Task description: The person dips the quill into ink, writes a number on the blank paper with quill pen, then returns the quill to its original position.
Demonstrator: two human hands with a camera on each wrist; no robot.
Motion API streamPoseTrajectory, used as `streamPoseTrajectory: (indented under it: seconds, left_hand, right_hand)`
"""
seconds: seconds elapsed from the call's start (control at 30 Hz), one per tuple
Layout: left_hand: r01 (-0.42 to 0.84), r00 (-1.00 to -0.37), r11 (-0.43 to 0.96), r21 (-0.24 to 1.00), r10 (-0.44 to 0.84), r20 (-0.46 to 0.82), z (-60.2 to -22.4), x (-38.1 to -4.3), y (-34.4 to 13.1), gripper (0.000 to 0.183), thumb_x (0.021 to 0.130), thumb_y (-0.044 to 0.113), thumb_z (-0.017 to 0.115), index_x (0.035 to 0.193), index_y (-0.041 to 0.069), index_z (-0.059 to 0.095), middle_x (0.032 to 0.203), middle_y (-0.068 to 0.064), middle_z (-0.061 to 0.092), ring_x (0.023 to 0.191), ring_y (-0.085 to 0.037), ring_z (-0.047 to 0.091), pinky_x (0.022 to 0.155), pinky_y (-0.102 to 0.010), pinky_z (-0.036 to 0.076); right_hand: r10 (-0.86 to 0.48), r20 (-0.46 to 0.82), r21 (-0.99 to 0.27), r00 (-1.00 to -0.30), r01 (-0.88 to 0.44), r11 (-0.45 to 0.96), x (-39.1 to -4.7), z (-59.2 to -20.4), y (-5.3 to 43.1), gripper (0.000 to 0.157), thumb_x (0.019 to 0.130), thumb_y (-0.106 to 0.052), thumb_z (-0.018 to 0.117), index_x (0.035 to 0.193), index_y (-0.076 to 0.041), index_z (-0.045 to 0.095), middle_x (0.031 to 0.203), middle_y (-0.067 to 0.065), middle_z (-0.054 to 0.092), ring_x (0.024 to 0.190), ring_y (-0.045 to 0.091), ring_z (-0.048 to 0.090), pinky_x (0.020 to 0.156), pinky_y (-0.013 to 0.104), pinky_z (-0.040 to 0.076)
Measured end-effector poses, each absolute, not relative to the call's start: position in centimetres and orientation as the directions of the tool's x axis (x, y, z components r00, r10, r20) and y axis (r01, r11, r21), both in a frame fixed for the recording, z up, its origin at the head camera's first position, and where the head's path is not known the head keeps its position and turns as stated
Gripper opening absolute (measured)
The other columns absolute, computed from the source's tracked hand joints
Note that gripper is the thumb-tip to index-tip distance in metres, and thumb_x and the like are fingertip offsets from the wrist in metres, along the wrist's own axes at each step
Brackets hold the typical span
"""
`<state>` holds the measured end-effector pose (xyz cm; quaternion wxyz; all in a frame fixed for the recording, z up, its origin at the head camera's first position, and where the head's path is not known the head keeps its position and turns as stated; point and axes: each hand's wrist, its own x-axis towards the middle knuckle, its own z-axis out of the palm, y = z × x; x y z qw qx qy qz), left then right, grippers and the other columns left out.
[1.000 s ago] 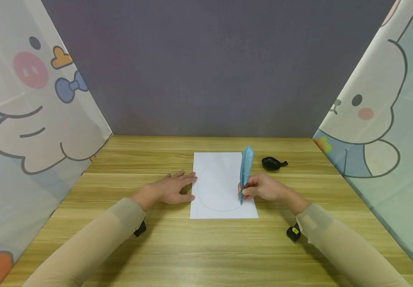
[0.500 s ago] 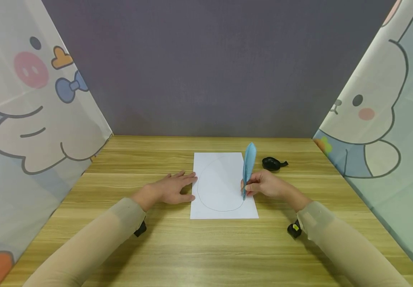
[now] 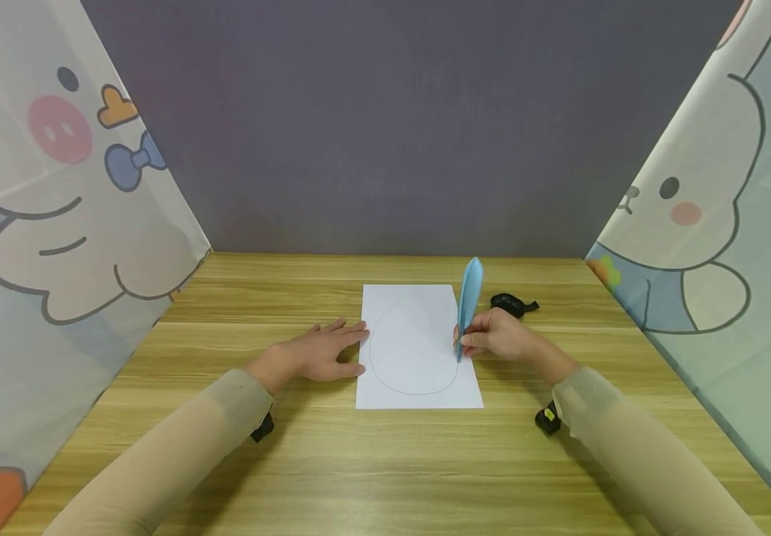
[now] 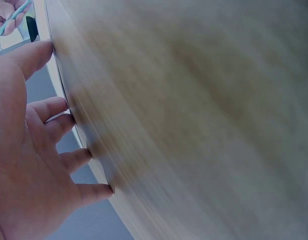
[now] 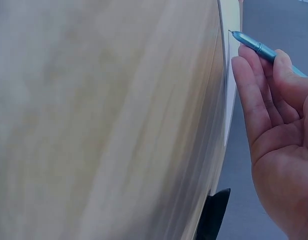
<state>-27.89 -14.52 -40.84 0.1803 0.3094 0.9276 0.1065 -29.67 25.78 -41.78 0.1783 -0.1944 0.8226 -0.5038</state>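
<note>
A white sheet of paper [image 3: 412,342] lies on the wooden table. My right hand [image 3: 498,335] pinches a light-blue feather pen [image 3: 470,292] low on its shaft, over the sheet's right side. In the right wrist view, the teal pen tip [image 5: 236,35] meets the paper, and the thumb and fingers close on the barrel. A thin curved line runs down the sheet's left side, along the bottom and up to the pen tip on the right. My left hand [image 3: 325,353] lies spread at the left edge, its fingertips and thumb touching the paper.
A small black object with a short tail [image 3: 509,304] lies behind my right hand. The wooden table [image 3: 399,469] ends at a dark grey panel [image 3: 392,134]. Cartoon-printed cloths [image 3: 77,246] hang on both sides.
My right hand and the feather pen have moved away from me along the sheet's right side, slightly rightward. The curved line has grown upward there. The left hand has stayed put.
</note>
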Motion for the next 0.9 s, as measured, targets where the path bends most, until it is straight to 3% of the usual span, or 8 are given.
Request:
streamPoseTrajectory:
  seconds: [0.2, 0.47, 0.9]
  left_hand:
    - [0.534, -0.744, 0.787, 0.31, 0.611, -0.27, -40.8, -27.9, -14.5, 0.081, 0.112, 0.059, 0.054, 0.177, 0.019, 0.027, 0.186, -0.002, 0.017, 0.172, -0.042, 0.011, 0.132, -0.078, 0.012]
    - [0.533, -0.746, 0.784, 0.319, 0.613, -0.261, -40.8, -27.8, -14.4, 0.081, 0.112, 0.057, 0.056, 0.176, 0.018, 0.028, 0.186, -0.002, 0.019, 0.172, -0.043, 0.012, 0.132, -0.078, 0.011]
    - [0.539, -0.742, 0.78, 0.318, 0.618, -0.259, -40.9, -27.9, -14.4, 0.08, 0.111, 0.058, 0.056, 0.176, 0.019, 0.028, 0.186, -0.002, 0.018, 0.172, -0.043, 0.011, 0.132, -0.078, 0.01]
  right_hand:
    - [-0.474, -0.075, -0.886, -0.877, -0.16, 0.436, -30.3, -41.8, 25.9, 0.022, 0.107, 0.0, 0.067, 0.122, 0.015, 0.074, 0.115, 0.029, 0.08, 0.103, 0.033, 0.081, 0.089, 0.038, 0.069]
    - [-0.447, -0.065, -0.879, -0.892, -0.161, 0.45, -30.9, -41.7, 25.7, 0.023, 0.109, -0.004, 0.066, 0.124, 0.012, 0.075, 0.116, 0.025, 0.081, 0.101, 0.025, 0.082, 0.089, 0.037, 0.068]
    - [-0.389, -0.081, -0.844, -0.918, -0.144, 0.516, -32.2, -41.7, 24.7, 0.023, 0.109, -0.009, 0.068, 0.123, 0.007, 0.078, 0.117, 0.022, 0.081, 0.105, 0.03, 0.082, 0.09, 0.038, 0.068]
